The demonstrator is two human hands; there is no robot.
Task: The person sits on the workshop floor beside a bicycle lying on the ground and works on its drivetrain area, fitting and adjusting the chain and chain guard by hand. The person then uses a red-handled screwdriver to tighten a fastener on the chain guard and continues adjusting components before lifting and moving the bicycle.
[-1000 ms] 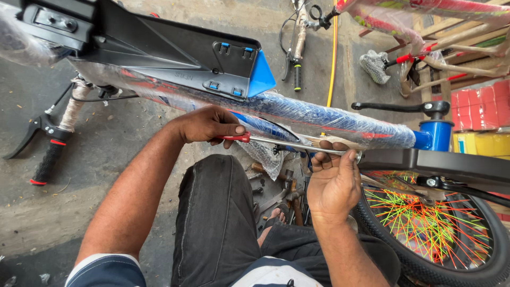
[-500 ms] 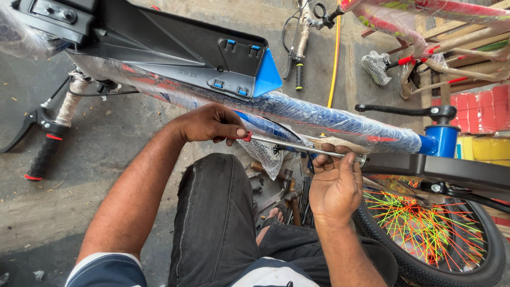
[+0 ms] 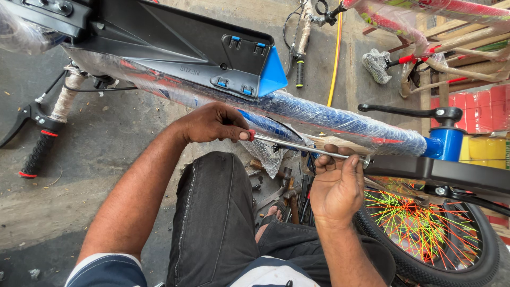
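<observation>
A blue bicycle frame (image 3: 340, 119) wrapped in clear plastic film runs across the view from ten o'clock down to three o'clock, lying over a bare concrete floor (image 3: 106, 175). A black plastic panel (image 3: 175, 48) with blue clips and a blue tip sits on top of the frame at eleven to twelve o'clock. At four to five o'clock stands a black-tyred wheel (image 3: 425, 234) with bright green, orange and yellow spokes. The person's legs in dark trousers (image 3: 218, 223) fill the six o'clock area, with a heap of hand tools (image 3: 281, 191) on the floor just beyond the knee. A handlebar grip (image 3: 37, 154), black with red rings, lies at nine o'clock; a black seat-post lever (image 3: 409, 110) juts out at three o'clock above the blue tube end.

A long screwdriver (image 3: 308, 149) with a thin metal shaft lies just below the frame at the centre, slanting from its red handle end at ten o'clock to its tip at four o'clock. The left hand (image 3: 210, 123) is closed around the handle, fingers wrapped so only the red end shows. The right hand (image 3: 337, 183) is palm up under the shaft near the tip, its fingers (image 3: 332, 155) curled up and pinching the shaft close to a small metal fitting on the black part beside the wheel.
</observation>
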